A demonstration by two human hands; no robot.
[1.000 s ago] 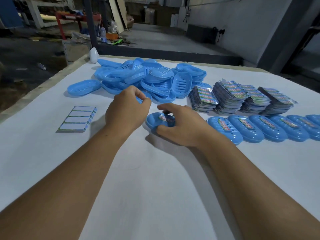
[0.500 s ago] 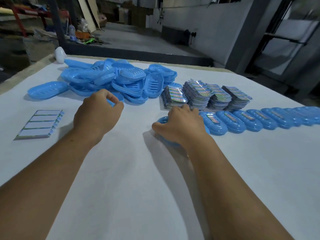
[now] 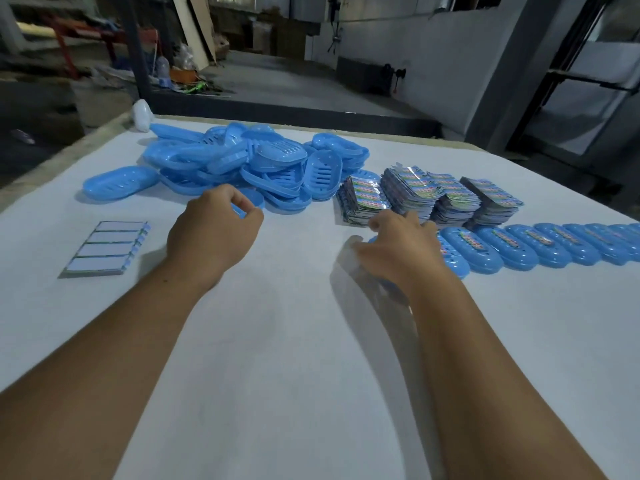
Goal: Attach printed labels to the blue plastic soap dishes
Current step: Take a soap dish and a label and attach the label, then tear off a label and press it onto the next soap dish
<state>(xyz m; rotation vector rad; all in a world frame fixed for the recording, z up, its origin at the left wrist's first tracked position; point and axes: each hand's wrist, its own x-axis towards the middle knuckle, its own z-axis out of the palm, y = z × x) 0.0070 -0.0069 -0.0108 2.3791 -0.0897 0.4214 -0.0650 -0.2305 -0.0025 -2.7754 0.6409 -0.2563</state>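
Note:
A heap of blue soap dishes (image 3: 277, 161) lies at the back of the white table (image 3: 277, 358). My left hand (image 3: 214, 233) sits at the heap's near edge, its curled thumb and fingers pinching the rim of a blue dish (image 3: 254, 199). My right hand (image 3: 398, 251) is blurred and curls over a labelled soap dish (image 3: 370, 239), which is mostly hidden under it, at the left end of a row of labelled dishes (image 3: 519, 247). Several stacks of printed labels (image 3: 412, 188) stand just beyond that hand.
A lone blue dish (image 3: 119, 183) lies left of the heap. A sheet of white backing strips (image 3: 107, 247) rests at the left. A white rounded object (image 3: 142, 114) sits at the far left corner. Beyond the table are a workshop floor and clutter.
My right hand has carried the labelled dish rightward to the left end of the row. My left hand has stayed curled at the heap's edge.

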